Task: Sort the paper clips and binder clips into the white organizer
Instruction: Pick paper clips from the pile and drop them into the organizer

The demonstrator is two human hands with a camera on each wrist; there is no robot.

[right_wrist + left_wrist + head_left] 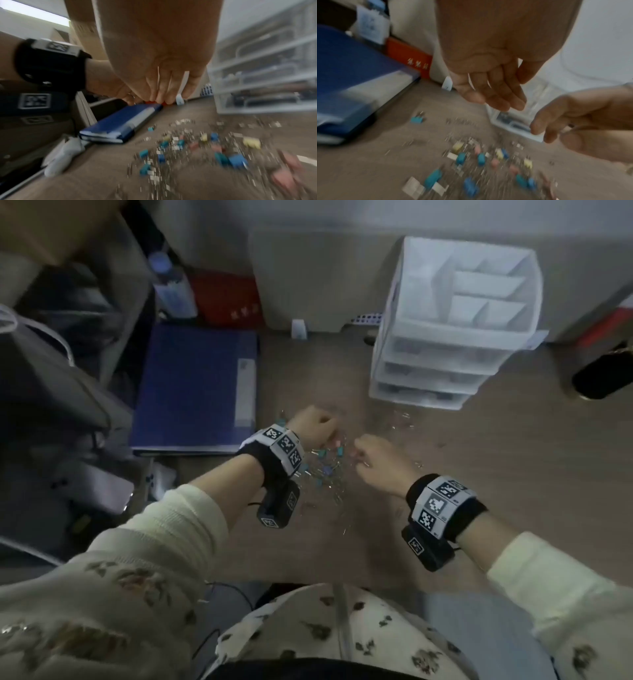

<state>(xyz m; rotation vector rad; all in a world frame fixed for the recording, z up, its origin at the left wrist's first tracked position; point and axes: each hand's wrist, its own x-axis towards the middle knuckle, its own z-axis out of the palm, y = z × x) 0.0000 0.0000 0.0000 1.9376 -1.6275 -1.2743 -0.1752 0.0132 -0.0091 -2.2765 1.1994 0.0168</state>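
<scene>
Both hands hang over the pile near the front edge of the brown wood-grain desk [513,440]: my left hand [317,426] has fingers straight and relaxed, holding nothing; my right hand [380,462] is curled, but whether it pinches anything I can't tell. Sorting looks barely started. The pastel plastic binder clips [481,159] and silver wire paper clips [402,419] are scattered mid-desk, and the white plastic drawer organizer [455,326] at the back right edge has empty-looking top compartments. A blue ring binder [195,385] lies along the cluttered left edge.
</scene>
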